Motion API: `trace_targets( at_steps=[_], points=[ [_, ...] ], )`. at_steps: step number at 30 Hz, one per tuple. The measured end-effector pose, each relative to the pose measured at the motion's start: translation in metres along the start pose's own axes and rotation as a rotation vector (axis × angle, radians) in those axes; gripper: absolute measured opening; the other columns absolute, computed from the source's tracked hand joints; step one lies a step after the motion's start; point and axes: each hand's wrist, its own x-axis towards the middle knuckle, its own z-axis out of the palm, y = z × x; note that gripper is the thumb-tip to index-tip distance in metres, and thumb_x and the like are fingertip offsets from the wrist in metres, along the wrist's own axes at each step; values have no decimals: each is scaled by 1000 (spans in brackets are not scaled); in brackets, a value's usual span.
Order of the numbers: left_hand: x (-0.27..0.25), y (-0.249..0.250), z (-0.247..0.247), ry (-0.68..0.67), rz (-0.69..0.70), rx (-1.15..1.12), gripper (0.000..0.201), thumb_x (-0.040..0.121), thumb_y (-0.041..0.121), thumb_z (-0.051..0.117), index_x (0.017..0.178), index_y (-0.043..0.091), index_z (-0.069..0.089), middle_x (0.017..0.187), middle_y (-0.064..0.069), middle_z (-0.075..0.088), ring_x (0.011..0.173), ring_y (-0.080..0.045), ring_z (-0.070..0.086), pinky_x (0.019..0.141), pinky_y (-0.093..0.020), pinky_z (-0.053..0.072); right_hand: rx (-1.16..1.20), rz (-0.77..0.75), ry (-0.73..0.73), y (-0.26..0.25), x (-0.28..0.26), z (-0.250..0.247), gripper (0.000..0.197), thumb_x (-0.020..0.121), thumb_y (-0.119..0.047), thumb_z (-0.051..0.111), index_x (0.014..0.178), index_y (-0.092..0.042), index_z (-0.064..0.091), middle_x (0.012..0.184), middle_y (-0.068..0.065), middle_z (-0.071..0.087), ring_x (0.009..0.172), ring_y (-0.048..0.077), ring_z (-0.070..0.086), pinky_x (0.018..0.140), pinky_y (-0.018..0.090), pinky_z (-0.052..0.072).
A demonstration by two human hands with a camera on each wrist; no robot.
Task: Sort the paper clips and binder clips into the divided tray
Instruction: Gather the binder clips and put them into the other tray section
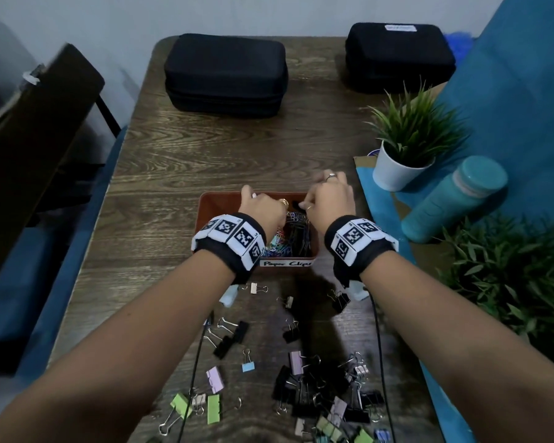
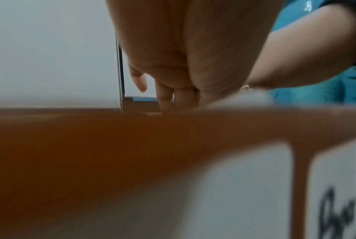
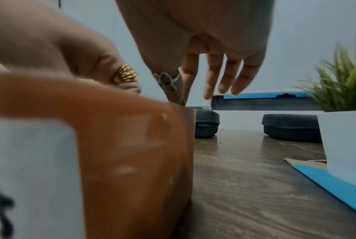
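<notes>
left hand in tray | wire paper clips | right hand thumb-forefinger pinched

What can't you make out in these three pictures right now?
- Head view: what the left hand and right hand fingertips hold inside the tray; the hands hide them.
- Left wrist view: tray contents, behind its blurred wall.
- Right wrist view: label wording, blurred and cut off.

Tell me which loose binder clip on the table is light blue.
The small light blue binder clip, alone between the black pair and the pink one, left of the big pile. The other loose clips look black, pink, green or beige.
</notes>
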Motion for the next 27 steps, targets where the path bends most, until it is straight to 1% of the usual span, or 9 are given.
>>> trace_targets(
  at_steps=[4,6,8,12,16,19,21,24,27],
  points=[
    [-7,-11,-6,91,-41,-135,28,90,8,45,104,28,58,100,6,67,108,-18,53,102,-43,20,117,74,62,-1,-3,-12,11,84,-27,65,77,-19,69,111,2,54,113,23,41,94,34,38],
    [-10,-9,-7,38,-11,-3,18,90,22,54,104,28,63,109,5,63,112,-19,49,100,-43,23,165,123,70,-2,-4,-16,13,85,-28,64,76,-19,66,109,5,56,113,24,44,94,35,39],
    [-9,-3,-6,-51,24,162,22,87,32,60,107,24,65,113,2,60,116,-21,46,102,-46,22,227,178,82,-4,-6,-17,14,85,-25,64,72,-19,63,107,6,57,111,23,49,91,33,40],
    [-6,8,1,-123,64,311,18,90,22,54,103,16,64,111,-1,64,119,-26,43,109,-49,16,282,228,85,-3,-19,-14,15,84,-26,65,71,-18,63,100,5,59,99,21,55,84,29,43],
    [-3,11,6,-162,27,307,17,89,25,54,100,16,63,106,-1,66,120,-27,42,110,-52,10,342,242,84,9,-32,-10,16,84,-28,65,74,-16,64,94,5,60,92,21,55,77,29,42],
    [-3,10,5,-138,34,284,17,87,20,56,103,15,60,102,-2,66,117,-27,45,109,-54,11,378,251,116,14,-38,-7,15,82,-28,67,74,-16,66,84,1,56,88,19,56,74,27,42],
    [-4,6,0,-97,41,230,23,88,22,59,110,17,58,103,-1,66,116,-25,48,108,-53,13,414,262,132,14,-42,-7,14,82,-27,69,73,-16,66,81,-2,53,83,17,56,73,28,44],
    [-13,-6,-15,-13,9,-24,32,88,30,61,119,25,55,107,5,67,115,-19,52,107,-48,15,484,276,165,11,-44,-10,15,82,-27,68,71,-17,64,78,-1,57,69,10,51,67,26,41],
    [-29,-30,-27,143,-82,-375,26,87,29,61,113,27,58,112,1,65,108,-19,57,100,-38,32,601,257,180,-7,-44,-17,16,84,-27,67,72,-16,64,71,2,61,61,7,48,61,17,33]
  ],
)
